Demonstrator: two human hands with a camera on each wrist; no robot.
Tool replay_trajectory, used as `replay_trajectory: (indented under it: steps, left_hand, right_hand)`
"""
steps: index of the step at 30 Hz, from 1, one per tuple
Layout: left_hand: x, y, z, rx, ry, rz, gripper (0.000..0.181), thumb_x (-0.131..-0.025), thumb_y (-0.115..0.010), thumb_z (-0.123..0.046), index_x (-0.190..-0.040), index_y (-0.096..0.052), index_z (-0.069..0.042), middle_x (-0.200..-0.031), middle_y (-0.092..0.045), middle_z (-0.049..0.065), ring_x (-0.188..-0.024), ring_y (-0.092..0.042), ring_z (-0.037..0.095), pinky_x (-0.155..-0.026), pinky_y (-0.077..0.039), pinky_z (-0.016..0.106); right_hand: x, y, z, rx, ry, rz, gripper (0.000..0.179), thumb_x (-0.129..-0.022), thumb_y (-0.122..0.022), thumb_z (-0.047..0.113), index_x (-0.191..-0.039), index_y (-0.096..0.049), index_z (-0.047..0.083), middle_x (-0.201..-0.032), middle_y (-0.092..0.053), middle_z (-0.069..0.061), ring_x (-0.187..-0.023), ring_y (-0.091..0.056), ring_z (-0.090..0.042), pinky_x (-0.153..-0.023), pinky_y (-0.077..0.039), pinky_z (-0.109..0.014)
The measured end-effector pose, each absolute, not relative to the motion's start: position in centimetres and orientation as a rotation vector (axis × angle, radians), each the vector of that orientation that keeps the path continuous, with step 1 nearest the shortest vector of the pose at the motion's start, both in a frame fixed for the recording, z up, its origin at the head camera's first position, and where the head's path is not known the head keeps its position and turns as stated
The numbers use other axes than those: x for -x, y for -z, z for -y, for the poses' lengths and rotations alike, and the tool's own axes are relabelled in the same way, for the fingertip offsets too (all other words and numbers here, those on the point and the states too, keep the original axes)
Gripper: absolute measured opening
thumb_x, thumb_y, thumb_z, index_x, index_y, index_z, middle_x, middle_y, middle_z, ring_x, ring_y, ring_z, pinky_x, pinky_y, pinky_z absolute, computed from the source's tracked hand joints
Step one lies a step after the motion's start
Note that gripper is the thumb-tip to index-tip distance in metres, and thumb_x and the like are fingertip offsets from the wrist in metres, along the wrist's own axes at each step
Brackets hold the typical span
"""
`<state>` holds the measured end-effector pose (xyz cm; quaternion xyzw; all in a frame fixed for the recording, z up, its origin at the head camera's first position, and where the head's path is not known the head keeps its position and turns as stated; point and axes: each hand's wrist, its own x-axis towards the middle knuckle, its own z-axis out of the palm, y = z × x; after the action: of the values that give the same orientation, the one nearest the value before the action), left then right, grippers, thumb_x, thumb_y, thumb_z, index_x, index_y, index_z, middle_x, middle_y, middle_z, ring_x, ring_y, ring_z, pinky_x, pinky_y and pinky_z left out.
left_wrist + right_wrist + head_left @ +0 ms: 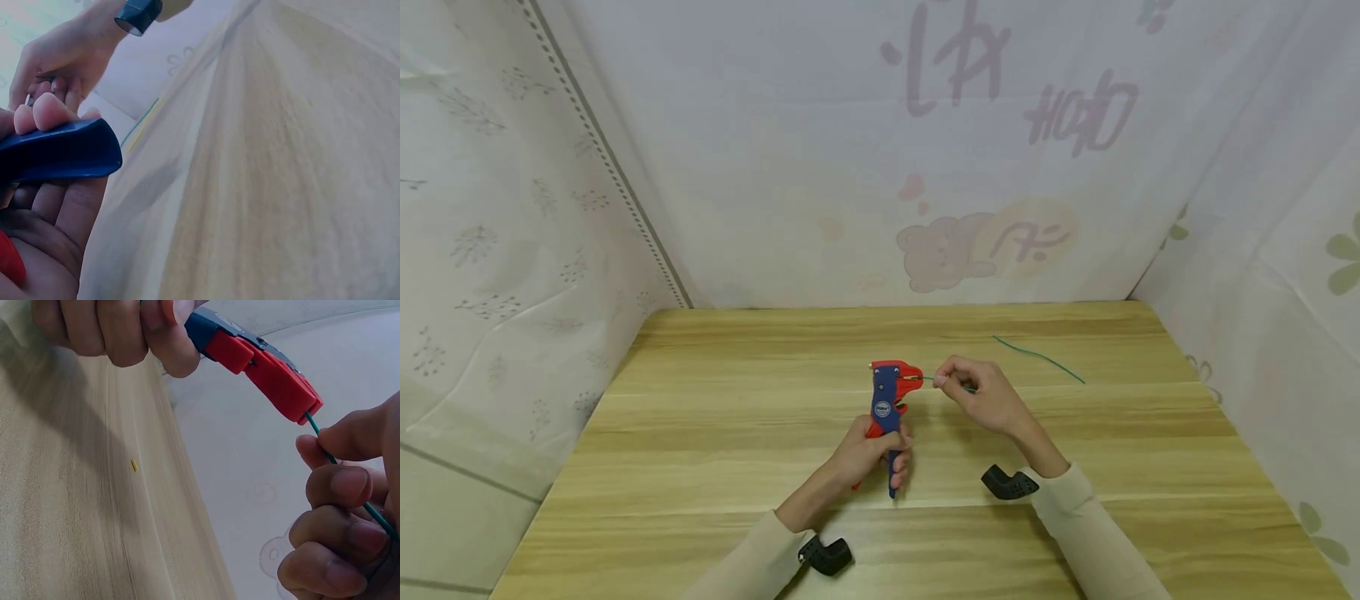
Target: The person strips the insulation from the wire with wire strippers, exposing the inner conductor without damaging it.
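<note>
My left hand [868, 454] grips the handles of a red and blue wire stripper [886, 396], which points away from me with its red nose turned right. To the right of that nose, my right hand [981, 392] pinches a thin green wire [314, 425] between thumb and forefinger. One end of the wire enters the red nose of the stripper [284, 387] in the right wrist view; the rest runs back under the curled fingers [340, 531]. A blue handle [69, 150] lies across the left palm in the left wrist view, fingers wrapped over it.
A second green wire [1037, 354] lies on the wooden table [737, 400] at the back right. One small yellow piece [134, 465] is on the tabletop in the right wrist view. Printed cloth [775, 167] hangs behind the table and along both sides.
</note>
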<state>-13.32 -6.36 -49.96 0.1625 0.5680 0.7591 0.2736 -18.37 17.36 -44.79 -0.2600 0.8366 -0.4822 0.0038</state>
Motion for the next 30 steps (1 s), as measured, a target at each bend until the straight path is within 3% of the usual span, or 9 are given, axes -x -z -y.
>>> replay_trajectory:
  steps: [5,14,19,25,30]
  left_hand:
    - [13.28,49.96,6.28,-0.423,-2.057,-1.536,0.009,-0.095,-0.056,-0.005,-0.091,-0.049,-0.001,-0.06,-0.054,-0.003,-0.049,-0.058,0.014,-0.051,-0.054,0.028]
    - [13.04,49.67,6.27,-0.362,-2.069,-1.538,0.011,-0.093,-0.057,-0.005,-0.087,-0.049,-0.002,-0.057,-0.053,-0.003,-0.046,-0.057,0.014,-0.049,-0.054,0.029]
    - [13.06,49.74,6.27,-0.374,-2.075,-1.547,0.01,-0.095,-0.055,-0.002,-0.088,-0.048,-0.001,-0.058,-0.053,-0.003,-0.046,-0.057,0.014,-0.049,-0.054,0.029]
    - [13.21,49.84,6.31,-0.378,-2.043,-1.588,0.009,-0.096,-0.056,-0.004,-0.089,-0.051,0.0,-0.06,-0.057,-0.001,-0.05,-0.06,0.013,-0.052,-0.056,0.028]
    - [13.31,49.77,6.39,-0.388,-2.003,-1.613,0.012,-0.097,-0.058,-0.009,-0.092,-0.053,0.0,-0.063,-0.06,0.0,-0.052,-0.063,0.014,-0.054,-0.057,0.028]
  right_hand:
    - [18.44,44.94,-17.44,0.82,1.527,-2.625,0.018,-0.104,-0.06,0.015,-0.095,-0.071,0.005,-0.065,-0.049,0.006,-0.051,-0.036,-0.003,-0.048,-0.03,-0.02]
    - [18.3,44.63,-17.39,0.783,1.547,-2.579,0.017,-0.104,-0.061,0.016,-0.098,-0.071,0.005,-0.064,-0.047,0.006,-0.051,-0.037,-0.003,-0.047,-0.031,-0.02]
    - [18.25,44.61,-17.21,0.782,1.554,-2.595,0.012,-0.103,-0.062,0.017,-0.098,-0.072,0.013,-0.068,-0.052,0.005,-0.052,-0.039,-0.003,-0.048,-0.033,-0.021]
    - [18.36,44.81,-17.28,0.792,1.558,-2.624,0.01,-0.102,-0.064,0.017,-0.099,-0.073,0.013,-0.07,-0.058,-0.001,-0.06,-0.051,-0.007,-0.056,-0.042,-0.023]
    - [18.44,44.92,-17.51,0.782,1.555,-2.639,0.008,-0.101,-0.066,0.018,-0.098,-0.073,0.015,-0.069,-0.06,0.0,-0.06,-0.049,-0.007,-0.057,-0.044,-0.023]
